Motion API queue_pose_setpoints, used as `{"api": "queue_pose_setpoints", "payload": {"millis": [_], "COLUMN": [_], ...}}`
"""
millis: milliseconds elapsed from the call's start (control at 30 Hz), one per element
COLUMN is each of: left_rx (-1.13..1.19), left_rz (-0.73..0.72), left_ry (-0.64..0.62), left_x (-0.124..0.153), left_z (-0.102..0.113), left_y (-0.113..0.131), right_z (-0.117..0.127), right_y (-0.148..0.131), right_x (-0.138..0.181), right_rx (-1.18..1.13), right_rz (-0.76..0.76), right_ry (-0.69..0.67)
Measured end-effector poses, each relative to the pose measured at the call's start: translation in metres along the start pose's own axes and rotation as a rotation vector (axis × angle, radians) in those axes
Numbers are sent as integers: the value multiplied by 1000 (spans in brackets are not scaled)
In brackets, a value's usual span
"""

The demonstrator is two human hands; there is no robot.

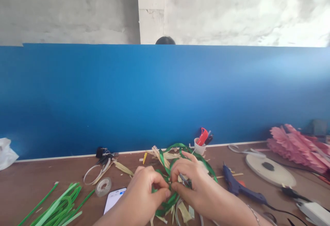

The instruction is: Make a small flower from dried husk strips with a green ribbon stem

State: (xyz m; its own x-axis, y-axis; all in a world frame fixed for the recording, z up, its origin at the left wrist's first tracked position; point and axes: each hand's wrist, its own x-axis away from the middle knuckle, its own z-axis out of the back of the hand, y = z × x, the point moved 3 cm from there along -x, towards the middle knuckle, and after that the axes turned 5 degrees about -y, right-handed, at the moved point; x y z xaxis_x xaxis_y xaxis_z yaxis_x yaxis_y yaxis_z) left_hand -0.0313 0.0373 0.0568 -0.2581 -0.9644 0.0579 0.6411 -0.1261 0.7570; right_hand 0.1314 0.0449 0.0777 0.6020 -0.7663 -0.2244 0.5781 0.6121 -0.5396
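My left hand and my right hand meet low in the middle of the head view, thumbs and forefingers pinched close together. Between them is a green satin ribbon, its loops spreading out behind and below the fingers. Both hands appear closed on it; my fingers hide the exact spot where they grip. Dry straw-like strips lie under and around the ribbon. Something grey shows beneath my right fingers, too covered to name.
Left are green pipe cleaners, a tape roll, a phone and black clips. A white cup stands behind. Right are a glue gun, a white disc and pink paper. A blue partition backs the table.
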Motion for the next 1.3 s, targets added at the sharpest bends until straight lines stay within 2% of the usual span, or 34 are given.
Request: {"api": "queue_pose_setpoints", "payload": {"millis": [133,300,533,800,1000,1167,1300], "left_rx": [-179,-282,-329,-356,-329,-216,-238], "left_rz": [-125,-153,-195,-299,-228,-123,-178], "left_ry": [51,76,70,107,147,164,161], "left_x": [1,2,1,0,-2,-4,-3], "left_z": [-1,0,-2,-3,-6,-6,-2], "left_y": [2,10,12,15,17,6,5], "right_z": [-5,-9,-11,-8,-8,-5,3], "right_y": [4,9,15,16,16,19,23], "right_x": [-2,-4,-6,-7,-5,-4,-4], "right_rx": [-54,-70,-76,-142,-142,-345,-395], "right_rz": [-74,-137,-270,-269,-229,-231,-213], "right_ry": [2,60,99,187,223,172,135]}}
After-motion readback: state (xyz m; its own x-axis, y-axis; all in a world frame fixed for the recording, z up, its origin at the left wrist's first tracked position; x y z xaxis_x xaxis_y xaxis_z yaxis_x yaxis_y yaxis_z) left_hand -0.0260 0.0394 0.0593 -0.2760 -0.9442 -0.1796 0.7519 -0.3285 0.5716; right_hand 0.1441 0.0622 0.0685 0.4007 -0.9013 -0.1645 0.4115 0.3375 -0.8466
